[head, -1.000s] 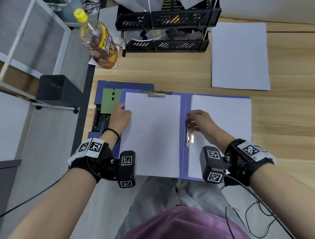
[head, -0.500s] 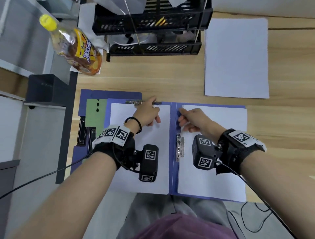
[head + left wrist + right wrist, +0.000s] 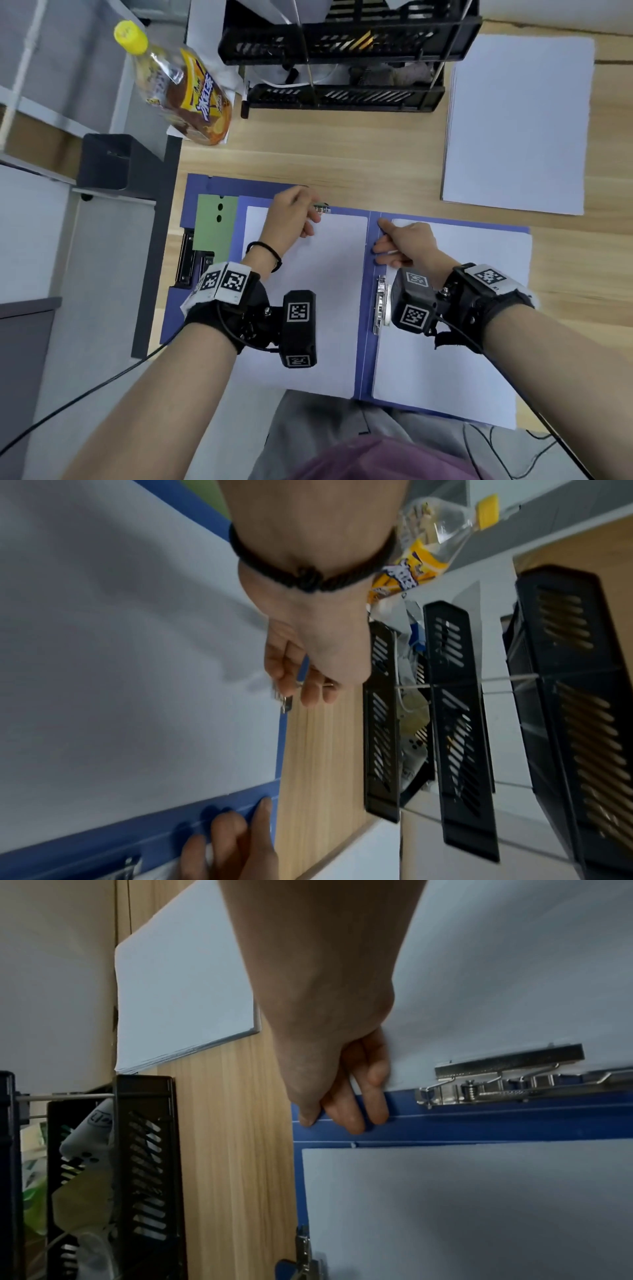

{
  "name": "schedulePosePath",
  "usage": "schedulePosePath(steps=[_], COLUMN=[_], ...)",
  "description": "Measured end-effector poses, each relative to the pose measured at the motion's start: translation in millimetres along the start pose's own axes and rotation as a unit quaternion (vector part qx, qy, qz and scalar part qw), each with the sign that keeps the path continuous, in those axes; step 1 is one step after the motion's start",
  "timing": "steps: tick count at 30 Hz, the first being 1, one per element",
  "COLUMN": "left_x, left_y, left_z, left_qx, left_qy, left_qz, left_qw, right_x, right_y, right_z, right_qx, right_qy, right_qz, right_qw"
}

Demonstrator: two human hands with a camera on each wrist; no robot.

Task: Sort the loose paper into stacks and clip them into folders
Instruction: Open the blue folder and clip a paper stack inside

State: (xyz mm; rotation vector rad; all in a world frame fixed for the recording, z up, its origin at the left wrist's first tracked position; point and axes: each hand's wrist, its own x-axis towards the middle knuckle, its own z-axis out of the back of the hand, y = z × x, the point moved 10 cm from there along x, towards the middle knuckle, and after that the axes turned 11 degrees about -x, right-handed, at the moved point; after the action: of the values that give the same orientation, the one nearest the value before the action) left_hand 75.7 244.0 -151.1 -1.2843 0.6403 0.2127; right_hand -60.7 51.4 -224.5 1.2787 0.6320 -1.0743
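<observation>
An open blue folder (image 3: 367,356) lies at the desk's front edge. A white sheet stack (image 3: 325,308) fills its left half and another (image 3: 445,377) its right half. My left hand (image 3: 313,214) pinches the metal top clip (image 3: 322,208) of the left half; the left wrist view shows the fingers (image 3: 291,674) curled on the clip (image 3: 286,706). My right hand (image 3: 382,240) presses with straight fingers on the folder's spine, above the side clip (image 3: 380,305). In the right wrist view its fingertips (image 3: 346,1121) rest on the blue spine next to that clip (image 3: 507,1074).
A loose paper stack (image 3: 513,123) lies at the back right. A second blue folder with a green card (image 3: 214,222) sticks out under the left side. A black tray rack (image 3: 342,58) and a yellow-capped bottle (image 3: 181,85) stand at the back.
My left hand went from the paper's left edge up to the top clip. My right hand left the side clip and slid up the spine.
</observation>
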Motion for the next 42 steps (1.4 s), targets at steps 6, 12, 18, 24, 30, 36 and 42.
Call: schedulePosePath(steps=[6,12,18,24,30,36,42], left_x=[13.7,29.9,36.4,35.3,35.1,18.3,-28.8], left_y=[15.6,28.9,20.3,22.0,22.1,26.8,64.0], left_z=[41.4,59.3,74.5,76.0,78.1,83.1,142.3], left_qx=[0.001,0.045,0.116,0.155,0.131,0.088,0.107], left_qy=[-0.068,-0.099,-0.123,-0.141,-0.145,-0.107,-0.18], left_qz=[-0.042,-0.075,-0.128,-0.123,-0.114,-0.088,-0.005], left_qw=[0.997,0.991,0.977,0.97,0.974,0.986,0.978], right_x=[1.3,2.6,1.9,3.0,2.9,-7.8,-37.1], right_y=[-0.1,-0.9,-2.0,0.0,1.5,1.1,13.6], right_z=[-3.1,-2.8,-2.8,-3.9,-2.1,-3.1,-16.7], right_qx=[0.01,0.012,0.033,0.009,-0.007,-0.016,-0.056], right_qy=[0.003,0.016,0.025,0.042,0.019,-0.03,0.009], right_qz=[-0.011,-0.023,-0.036,-0.034,-0.017,0.022,0.133], right_qw=[1.0,1.0,0.998,0.999,1.0,0.999,0.99])
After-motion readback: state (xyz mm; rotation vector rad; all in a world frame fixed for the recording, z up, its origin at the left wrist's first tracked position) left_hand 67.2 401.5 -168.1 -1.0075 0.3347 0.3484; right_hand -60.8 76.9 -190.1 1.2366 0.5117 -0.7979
